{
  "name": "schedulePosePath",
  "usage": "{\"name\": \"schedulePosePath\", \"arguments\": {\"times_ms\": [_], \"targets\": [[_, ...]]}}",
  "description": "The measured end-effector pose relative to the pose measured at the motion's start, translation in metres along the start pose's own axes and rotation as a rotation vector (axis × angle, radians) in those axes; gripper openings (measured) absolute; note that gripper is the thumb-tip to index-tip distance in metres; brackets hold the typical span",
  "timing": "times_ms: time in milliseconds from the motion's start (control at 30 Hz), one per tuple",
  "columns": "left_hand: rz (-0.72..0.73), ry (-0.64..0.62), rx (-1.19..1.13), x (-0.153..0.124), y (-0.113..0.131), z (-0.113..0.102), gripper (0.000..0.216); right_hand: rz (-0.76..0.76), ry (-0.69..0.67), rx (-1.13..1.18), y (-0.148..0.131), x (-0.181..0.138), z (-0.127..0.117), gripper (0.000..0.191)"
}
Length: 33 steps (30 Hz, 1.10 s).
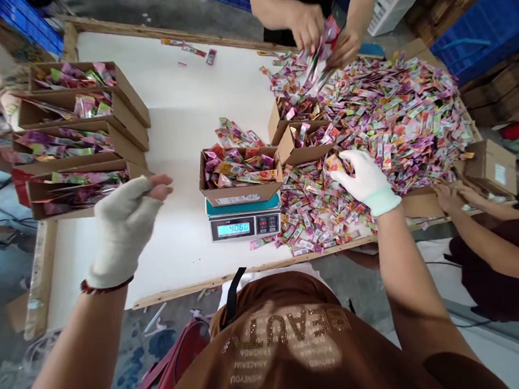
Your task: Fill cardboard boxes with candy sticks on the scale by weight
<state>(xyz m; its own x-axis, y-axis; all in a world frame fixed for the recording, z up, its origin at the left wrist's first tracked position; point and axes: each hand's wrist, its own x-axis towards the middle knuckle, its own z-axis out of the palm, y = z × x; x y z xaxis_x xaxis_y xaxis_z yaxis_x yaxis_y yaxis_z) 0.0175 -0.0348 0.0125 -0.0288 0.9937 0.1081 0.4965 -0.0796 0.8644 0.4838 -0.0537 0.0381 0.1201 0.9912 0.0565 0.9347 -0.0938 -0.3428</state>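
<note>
White table (174, 117), wooden-edged, seen from above. Far right of it is covered by a large heap of sachets (398, 114), multicoloured, lying at all angles; no common long axis can be read. At far left, a stack of filled cartons (75, 139) is ranged w/ open tops toward centre. Centre-near: digital scale (245, 220), display lit, carrying an open carton (239, 175) filled w/ sachets. Two more open cartons (302, 135) are set just beside the heap, right of & beyond the scale.

Right hand (363, 178), white-gloved, is laid on the near-left edge of the heap, fingers curled down onto the sachets; whether any are pinched cannot be told. Left hand (127, 222), in a fingerless glove, is held in air left of the scale, loosely curled, bare fingertips together, nothing seen in it.

Key relation: heap lies right of the weighed carton; right hand is on it, left hand well apart. Carton sits between both hands.

Co-worker's hands (322, 35) at far edge grip a bunch of sachets; another person's hands (452, 194) rest at the right edge.
</note>
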Motion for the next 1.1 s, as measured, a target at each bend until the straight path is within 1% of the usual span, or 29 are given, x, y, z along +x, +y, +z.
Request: {"name": "schedulePosePath", "arguments": {"times_ms": [33,100,133,200,267,333,400,467,533,567,633,700,800,833,900,933,1000,1067,1100], "targets": [[-0.032,0.022,0.002,-0.005,-0.01,-0.005,0.035,-0.026,0.013,0.09,-0.005,0.003,0.007,0.052],[-0.079,0.045,-0.013,-0.016,-0.025,-0.011,0.038,-0.083,0.008,0.228,-0.027,0.011,0.021,0.047],[-0.1,0.044,-0.021,-0.021,-0.031,-0.012,0.039,-0.118,-0.006,0.258,-0.041,0.016,0.028,0.044],[-0.131,0.021,-0.015,-0.031,-0.038,-0.01,0.041,-0.196,-0.047,0.237,-0.072,0.028,0.041,0.038],[-0.15,-0.006,0.0,-0.04,-0.041,-0.006,0.042,-0.239,-0.088,0.134,-0.1,0.041,0.053,0.034],[-0.159,-0.017,-0.006,-0.047,-0.043,-0.002,0.044,-0.229,-0.122,-0.042,-0.121,0.055,0.065,0.034],[-0.162,-0.019,-0.022,-0.051,-0.045,0.0,0.045,-0.168,-0.163,-0.231,-0.132,0.067,0.077,0.035],[-0.161,-0.027,-0.036,-0.052,-0.046,0.0,0.046,-0.123,-0.222,-0.344,-0.135,0.076,0.088,0.028],[-0.149,-0.038,-0.04,-0.051,-0.047,0.001,0.045,-0.12,-0.255,-0.337,-0.131,0.08,0.092,0.022],[-0.135,-0.041,-0.036,-0.048,-0.046,0.003,0.044,-0.134,-0.248,-0.295,-0.128,0.078,0.089,0.02],[-0.078,-0.04,-0.017,-0.042,-0.043,0.007,0.041,-0.168,-0.193,-0.171,-0.12,0.071,0.075,0.019],[0.024,-0.031,0.013,-0.031,-0.036,0.015,0.036,-0.198,-0.128,-0.02,-0.108,0.057,0.048,0.018],[0.248,-0.02,0.062,-0.009,-0.018,0.034,0.026,-0.199,-0.073,0.15,-0.08,0.034,-0.003,0.017],[0.313,-0.025,0.075,-0.001,-0.01,0.043,0.024,-0.182,-0.086,0.165,-0.067,0.027,-0.018,0.019],[0.417,-0.078,0.107,0.015,0.005,0.066,0.024,-0.124,-0.175,0.145,-0.039,0.019,-0.04,0.025],[0.457,-0.127,0.13,0.022,0.013,0.08,0.025,-0.079,-0.233,0.132,-0.024,0.017,-0.044,0.027],[0.521,-0.238,0.195,0.032,0.026,0.108,0.028,0.028,-0.316,0.138,0.002,0.021,-0.04,0.026],[0.552,-0.302,0.251,0.038,0.036,0.13,0.029,0.116,-0.308,0.16,0.024,0.033,-0.022,0.024],[0.554,-0.317,0.266,0.039,0.039,0.136,0.03,0.14,-0.286,0.163,0.033,0.042,-0.009,0.023]]}}
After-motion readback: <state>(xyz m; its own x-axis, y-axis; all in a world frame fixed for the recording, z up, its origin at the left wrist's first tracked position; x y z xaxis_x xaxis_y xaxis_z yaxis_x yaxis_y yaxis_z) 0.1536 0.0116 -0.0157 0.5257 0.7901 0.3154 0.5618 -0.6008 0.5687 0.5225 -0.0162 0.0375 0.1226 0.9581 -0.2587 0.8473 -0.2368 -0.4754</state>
